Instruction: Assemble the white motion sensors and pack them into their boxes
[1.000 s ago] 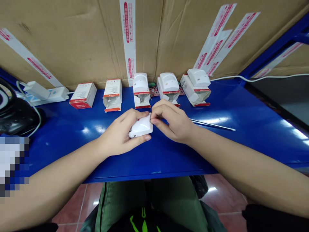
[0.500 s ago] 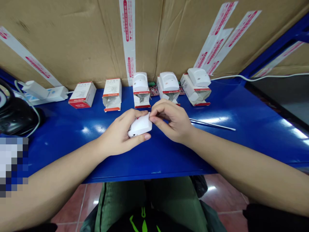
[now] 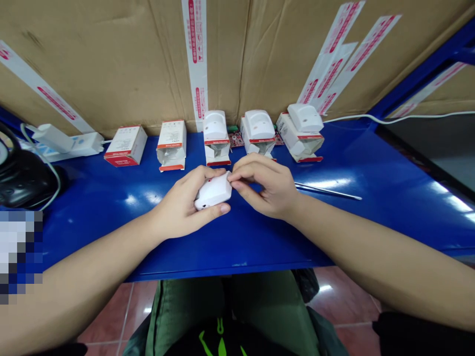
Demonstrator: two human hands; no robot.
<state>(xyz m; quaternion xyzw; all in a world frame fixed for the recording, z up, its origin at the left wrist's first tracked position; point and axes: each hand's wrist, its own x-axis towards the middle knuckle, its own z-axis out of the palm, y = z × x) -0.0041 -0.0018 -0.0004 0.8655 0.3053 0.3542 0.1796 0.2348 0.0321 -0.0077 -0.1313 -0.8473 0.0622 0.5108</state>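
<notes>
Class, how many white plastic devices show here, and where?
4: one white device in the left hand; from the left, one sits on the third box, one on the fourth, one on the fifth. Boxes may hide more.

White casing (image 3: 215, 192) nudged slightly left with left hand (image 3: 185, 200); right hand (image 3: 269, 187) now hides bit more of metal rod (image 3: 330, 191).

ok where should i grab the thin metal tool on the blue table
Probably pinch the thin metal tool near its right end, coming from the right and above: it lies flat, that end is exposed, and the right hand hides the other.
</notes>
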